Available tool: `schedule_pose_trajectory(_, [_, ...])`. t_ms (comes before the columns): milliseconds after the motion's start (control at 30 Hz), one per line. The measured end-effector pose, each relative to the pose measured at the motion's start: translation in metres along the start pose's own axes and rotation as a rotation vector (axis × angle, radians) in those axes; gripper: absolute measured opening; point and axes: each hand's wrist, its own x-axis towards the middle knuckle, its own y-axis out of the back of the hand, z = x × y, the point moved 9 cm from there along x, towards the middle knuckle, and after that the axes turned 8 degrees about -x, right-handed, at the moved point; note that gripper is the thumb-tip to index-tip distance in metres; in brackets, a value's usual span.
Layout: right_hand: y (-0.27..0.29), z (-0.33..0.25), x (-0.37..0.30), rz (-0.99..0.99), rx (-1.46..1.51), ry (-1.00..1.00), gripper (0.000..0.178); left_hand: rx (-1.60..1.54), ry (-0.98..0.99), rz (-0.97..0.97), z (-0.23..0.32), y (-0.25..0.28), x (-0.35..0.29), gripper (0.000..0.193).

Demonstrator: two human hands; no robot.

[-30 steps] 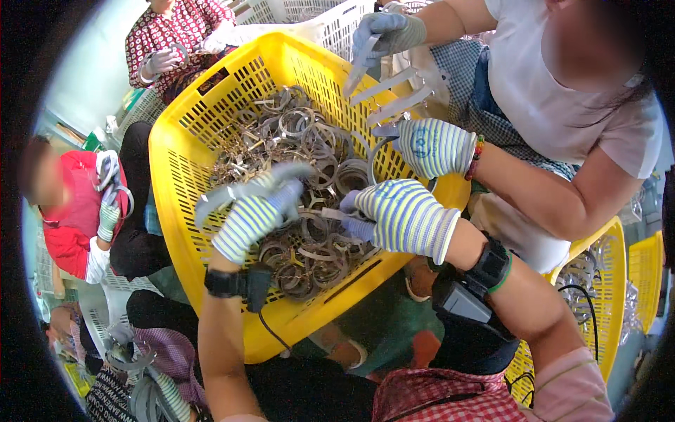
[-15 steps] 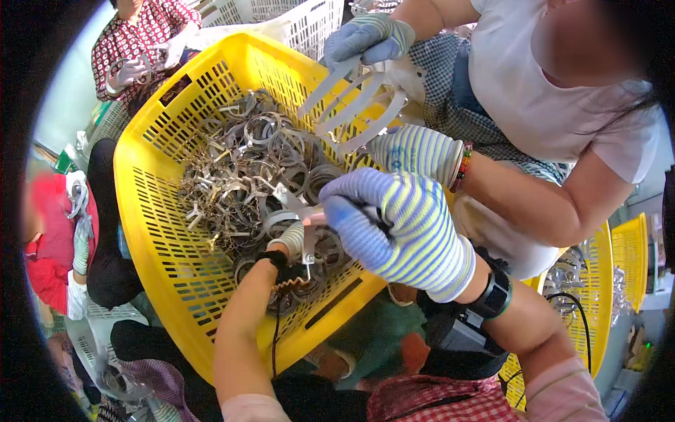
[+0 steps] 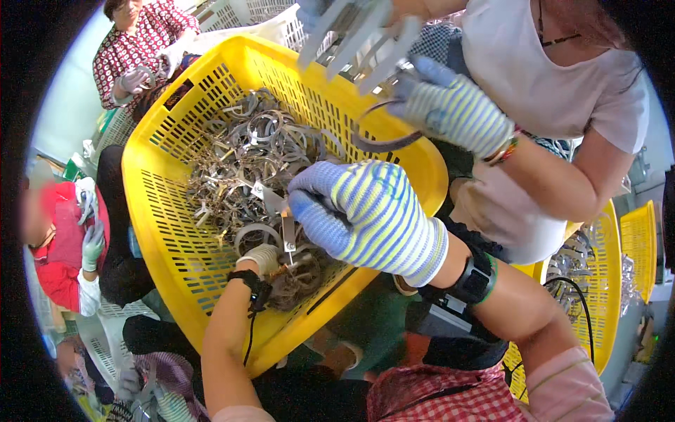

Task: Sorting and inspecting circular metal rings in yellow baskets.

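Right hand (image 3: 373,218) pinches a metal piece (image 3: 273,200) above tangled rings (image 3: 271,130), likely keeping it clear; left hand (image 3: 262,258) low in yellow basket (image 3: 281,336), fingers hidden, grip can't be told.

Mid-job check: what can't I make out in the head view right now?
All in the head view:
1. Left hand: fingertips and anything they hold, hidden by the piled metal parts.
2. Right hand: exact grip on the forked metal piece, hidden by its own curled fingers.
3. Co-worker's glove: partly cut off by the top edge; the pale strips there are blurred.
4. Parts in the far-right basket: too small to tell apart.
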Motion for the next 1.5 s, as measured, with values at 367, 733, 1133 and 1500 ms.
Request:
schedule_pose_trajectory(367, [0.014, -0.042, 0.003, 0.117, 0.065, 0.068, 0.016, -1.007, 0.158, 0.625, -0.009, 0.109, -0.195, 0.040])
schedule_pose_trajectory(733, [-0.036, -0.070, -0.010, -0.322, 1.402, -0.145, 0.043, -1.276, -0.425, 1.029, 0.120, 0.130, -0.333, 0.030])
schedule_pose_trajectory(1133, [-0.056, -0.038, -0.007, -0.270, 1.103, -0.240, 0.037, -1.326, -0.577, 1.030, 0.149, 0.102, -0.348, 0.024])
schedule_pose_trajectory(1500, [-0.021, -0.076, -0.016, -0.305, 0.365, 0.246, 0.023, -1.710, -0.419, 1.335, 0.092, 0.091, -0.345, 0.030])
